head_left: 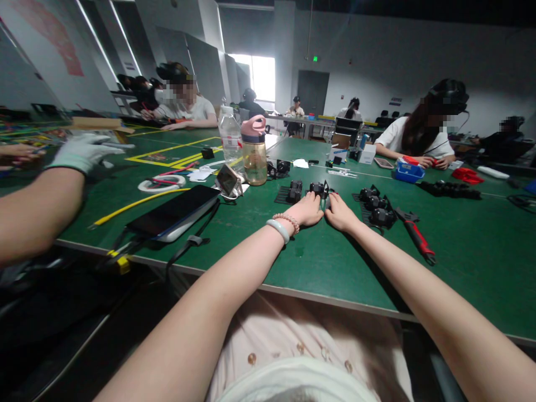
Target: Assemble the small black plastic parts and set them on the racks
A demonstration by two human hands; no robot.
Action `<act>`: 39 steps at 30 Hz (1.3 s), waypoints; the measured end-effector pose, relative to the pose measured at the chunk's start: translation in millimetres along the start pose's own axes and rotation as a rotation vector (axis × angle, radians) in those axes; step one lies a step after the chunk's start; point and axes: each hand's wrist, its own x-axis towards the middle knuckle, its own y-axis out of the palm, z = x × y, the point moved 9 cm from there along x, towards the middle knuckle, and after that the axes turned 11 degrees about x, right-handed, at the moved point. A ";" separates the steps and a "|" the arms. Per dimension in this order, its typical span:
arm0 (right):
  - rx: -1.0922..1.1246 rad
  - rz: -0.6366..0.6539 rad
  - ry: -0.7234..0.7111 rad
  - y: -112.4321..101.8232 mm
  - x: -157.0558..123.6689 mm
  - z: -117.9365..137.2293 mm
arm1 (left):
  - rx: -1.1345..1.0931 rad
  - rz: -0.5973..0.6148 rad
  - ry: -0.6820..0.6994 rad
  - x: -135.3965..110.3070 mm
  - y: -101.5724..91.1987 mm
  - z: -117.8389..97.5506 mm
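At the far left, a co-worker's gloved hand reaches over the green table. Next comes a black device with a flat top near the table's front edge, then an amber bottle with a pink lid. Farther right, a finned black part lies just left of the hands. The left hand stretches forward, its fingertips at the near side of another black part, which lies just beyond the hands. The right hand is close beside the left, fingers bent at that part's right end; whether either hand grips it, I cannot tell. Right of the right hand lie more black parts, then a red-handled wrench, slanting toward the front edge.
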 end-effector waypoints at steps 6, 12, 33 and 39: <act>-0.048 0.063 0.212 12.8 26.4 -27.9 | -0.030 0.093 -0.052 1.6 9.4 3.6; -0.032 0.090 0.257 15.7 40.4 -36.1 | -0.029 0.099 -0.033 1.4 6.0 3.4; -0.138 -0.030 0.098 -11.7 -19.6 2.1 | 0.074 -0.077 0.066 -22.9 -46.9 -10.3; -0.150 0.039 -0.025 -23.9 -46.0 28.4 | 0.047 -0.120 0.072 -32.8 -66.1 -14.7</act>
